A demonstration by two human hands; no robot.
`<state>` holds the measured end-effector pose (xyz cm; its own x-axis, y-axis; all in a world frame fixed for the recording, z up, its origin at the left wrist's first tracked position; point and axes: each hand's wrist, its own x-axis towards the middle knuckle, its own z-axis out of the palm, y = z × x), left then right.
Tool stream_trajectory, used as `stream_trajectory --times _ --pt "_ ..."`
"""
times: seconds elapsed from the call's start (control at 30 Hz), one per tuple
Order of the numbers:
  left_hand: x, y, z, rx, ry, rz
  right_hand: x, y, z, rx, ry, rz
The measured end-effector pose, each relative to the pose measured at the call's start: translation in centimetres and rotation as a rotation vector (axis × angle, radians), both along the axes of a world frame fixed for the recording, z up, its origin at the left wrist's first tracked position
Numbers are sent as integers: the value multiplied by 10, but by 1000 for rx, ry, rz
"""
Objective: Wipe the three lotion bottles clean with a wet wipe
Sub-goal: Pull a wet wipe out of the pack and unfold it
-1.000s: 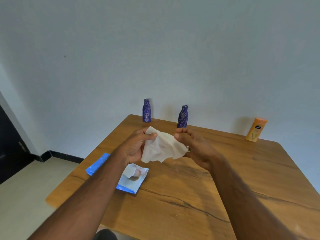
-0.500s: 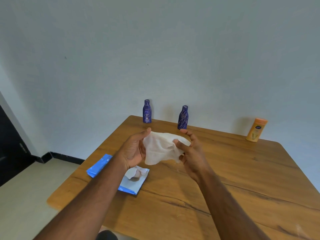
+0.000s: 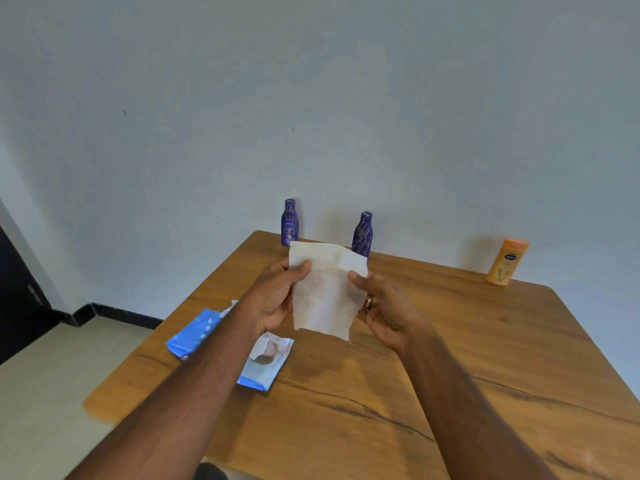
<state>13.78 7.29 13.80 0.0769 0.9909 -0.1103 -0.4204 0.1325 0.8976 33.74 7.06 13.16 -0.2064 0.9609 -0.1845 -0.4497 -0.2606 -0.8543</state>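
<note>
A white wet wipe [image 3: 325, 292] hangs spread flat above the middle of the wooden table [image 3: 485, 358]. My left hand [image 3: 273, 296] pinches its left edge and my right hand [image 3: 384, 306] pinches its right edge. Three lotion bottles stand upright along the table's far edge by the wall: a dark blue bottle [image 3: 289, 222] at the left, a second dark blue bottle [image 3: 362, 233] just behind the wipe's top corner, and an orange bottle [image 3: 507, 261] at the right. Both hands are well in front of the bottles.
A blue wet-wipe pack [image 3: 266, 362] with its flap lifted lies on the table's left part, partly under my left forearm. A grey wall stands right behind the table. Pale floor and a dark doorway [image 3: 17, 292] lie to the left.
The wipe was crumpled between my hands; both hands have now pulled it out into a flat sheet and lifted it slightly toward the bottles.
</note>
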Motion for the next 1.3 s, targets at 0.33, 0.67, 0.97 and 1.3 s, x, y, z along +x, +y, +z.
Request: stream_trajectory --times 0.33,0.67,0.97,1.3 --pt "-21 10 16 87 180 -172 9 9 13 203 -72 7" --pt "-31 16 85 397 233 -102 27 10 85 656 -298 14" --pt "-43 7 102 401 313 -174 35 8 96 692 -360 91" --pt "-43 7 107 482 410 -139 41 11 98 901 -652 194"
